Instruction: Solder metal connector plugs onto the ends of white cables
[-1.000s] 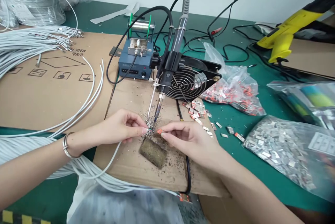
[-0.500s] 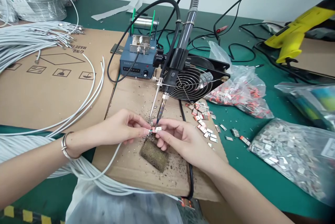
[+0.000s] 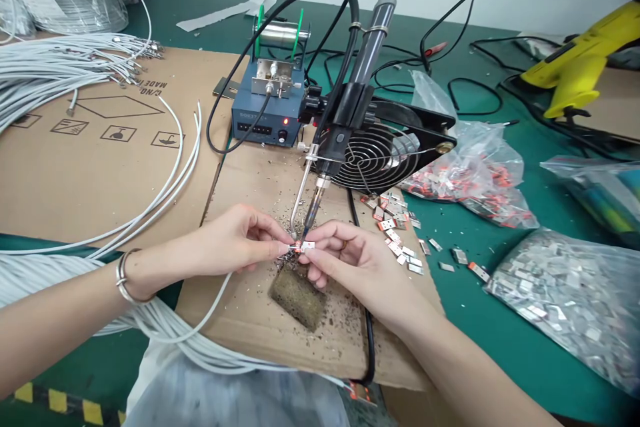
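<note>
Left hand (image 3: 250, 240) was closed, with its thumb and finger pinching the end of a white wire (image 3: 219, 297). Right hand (image 3: 340, 257) was closed too, and it pinched a small silver plug (image 3: 309, 247). The plug was right by the wire's end, between the two hands, with a bit of orange there. The iron (image 3: 313, 207) leaned down from above, and its tip was right at that spot. A thin bent tube (image 3: 301, 197) came down just beside the iron. Under the hands, a brown sponge (image 3: 299, 297) lay on the cardboard (image 3: 245, 327), with dark crumbs around it. Behind, a blue box (image 3: 267, 117) had a red light (image 3: 285, 121) on, and a spool (image 3: 280, 34) sat on top. A black fan (image 3: 375, 154) stood behind the iron. Loose bits (image 3: 393, 236) lay to the right, near two clear bags (image 3: 565, 314) full of more bits.
</note>
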Motion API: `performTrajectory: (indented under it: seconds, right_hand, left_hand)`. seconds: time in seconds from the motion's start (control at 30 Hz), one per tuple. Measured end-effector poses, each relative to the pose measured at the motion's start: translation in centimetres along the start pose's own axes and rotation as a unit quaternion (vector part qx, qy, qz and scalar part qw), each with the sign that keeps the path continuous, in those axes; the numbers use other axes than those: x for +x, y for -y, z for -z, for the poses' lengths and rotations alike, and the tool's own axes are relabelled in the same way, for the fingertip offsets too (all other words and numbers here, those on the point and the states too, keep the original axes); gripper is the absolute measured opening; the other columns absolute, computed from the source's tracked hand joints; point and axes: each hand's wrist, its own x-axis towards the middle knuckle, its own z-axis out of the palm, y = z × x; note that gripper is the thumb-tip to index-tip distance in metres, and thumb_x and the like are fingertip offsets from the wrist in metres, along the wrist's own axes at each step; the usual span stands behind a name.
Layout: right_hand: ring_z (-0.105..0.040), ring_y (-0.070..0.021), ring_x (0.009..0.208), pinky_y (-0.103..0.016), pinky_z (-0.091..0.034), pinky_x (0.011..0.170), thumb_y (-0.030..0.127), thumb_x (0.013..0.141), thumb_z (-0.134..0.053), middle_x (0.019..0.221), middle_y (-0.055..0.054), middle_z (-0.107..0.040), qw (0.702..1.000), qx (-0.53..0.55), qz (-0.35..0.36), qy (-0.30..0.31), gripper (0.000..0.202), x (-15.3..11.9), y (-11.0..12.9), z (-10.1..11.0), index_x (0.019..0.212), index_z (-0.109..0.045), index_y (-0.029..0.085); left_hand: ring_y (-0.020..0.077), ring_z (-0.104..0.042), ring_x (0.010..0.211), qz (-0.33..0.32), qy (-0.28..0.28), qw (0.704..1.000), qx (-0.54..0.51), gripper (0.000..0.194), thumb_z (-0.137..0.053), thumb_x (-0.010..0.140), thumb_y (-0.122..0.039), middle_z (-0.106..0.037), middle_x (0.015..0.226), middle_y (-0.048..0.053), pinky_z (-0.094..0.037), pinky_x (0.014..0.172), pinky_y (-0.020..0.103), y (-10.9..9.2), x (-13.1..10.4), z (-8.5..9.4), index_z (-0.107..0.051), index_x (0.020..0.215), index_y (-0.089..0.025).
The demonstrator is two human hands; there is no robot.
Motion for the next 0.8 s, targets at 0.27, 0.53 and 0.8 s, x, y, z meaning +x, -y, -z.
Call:
performTrajectory:
  seconds: [0.27,0.53,0.8]
  right_hand:
    - [-0.056,-0.0079,0.050,-0.016,-0.048,0.045,0.031,0.064,-0.077,0.066,-0.003,-0.065,1.000,0.007,0.004,-0.014,0.027,-0.01,0.02,-0.04,0.077,-0.060,0.014]
    - [-0.055,-0.0075,0.048,-0.015,-0.046,0.043,0.030,0.063,-0.077,0.065,-0.003,-0.065,1.000,0.007,0.001,-0.027,0.026,-0.02,0.16,-0.18,0.076,-0.060,0.015]
    - [-0.052,-0.0076,0.047,-0.017,-0.045,0.044,0.031,0.065,-0.076,0.065,-0.004,-0.066,1.000,0.007,0.011,-0.020,0.025,-0.12,0.13,0.11,0.077,-0.063,0.015]
  left_hand:
    - [0.0036,-0.038,0.040,0.012,-0.014,1.000,-0.012,0.015,-0.058,0.076,-0.024,-0.044,0.049,-0.007,-0.032,0.038,0.015,-0.49,-0.16,-0.14,-0.064,0.082,-0.012]
    - [0.0038,-0.039,0.041,0.007,-0.018,1.000,-0.017,0.014,-0.057,0.077,-0.025,-0.044,0.049,-0.007,-0.033,0.038,0.014,-0.37,-0.25,-0.29,-0.063,0.081,-0.012]
    - [0.0039,-0.037,0.041,0.016,-0.017,0.999,-0.044,0.014,-0.057,0.077,-0.026,-0.043,0.050,-0.007,-0.034,0.038,0.014,-0.90,-0.34,-0.46,-0.061,0.080,-0.013]
